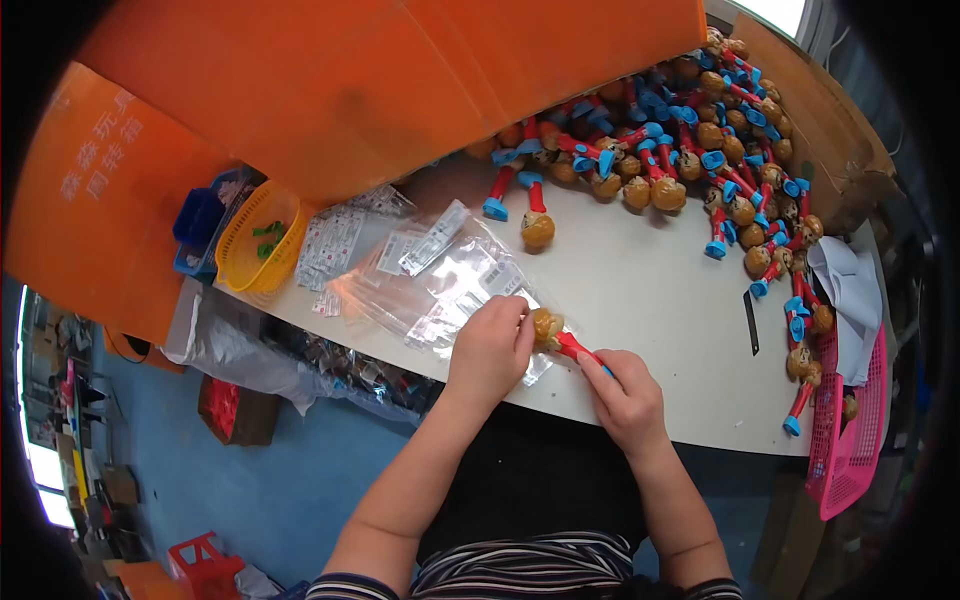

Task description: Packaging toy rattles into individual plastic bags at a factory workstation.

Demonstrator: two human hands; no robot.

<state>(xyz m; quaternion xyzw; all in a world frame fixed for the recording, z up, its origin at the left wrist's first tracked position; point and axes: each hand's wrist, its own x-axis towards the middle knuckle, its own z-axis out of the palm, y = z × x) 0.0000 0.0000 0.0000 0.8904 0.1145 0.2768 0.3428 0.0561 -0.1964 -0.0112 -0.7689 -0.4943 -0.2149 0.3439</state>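
Near the table's front edge, my right hand (630, 398) is closed around the red handle of a toy figure (568, 342) with a round brown head and a blue end. My left hand (490, 345) has its fingers curled together right beside the toy's head; what they pinch is hidden. Beneath and behind the left hand lie clear plastic bags (455, 290), with white printed labels (435, 240) on top. A second toy figure (537, 215) lies farther back on the white table (640, 270), its head toward me.
A heap of similar toys (690, 150) covers the back right. Orange boards (400, 90) stand at the back left. A yellow basket (262, 235) with green pieces sits left, a pink basket (850, 440) right. A dark flat strip (752, 323) lies on the table.
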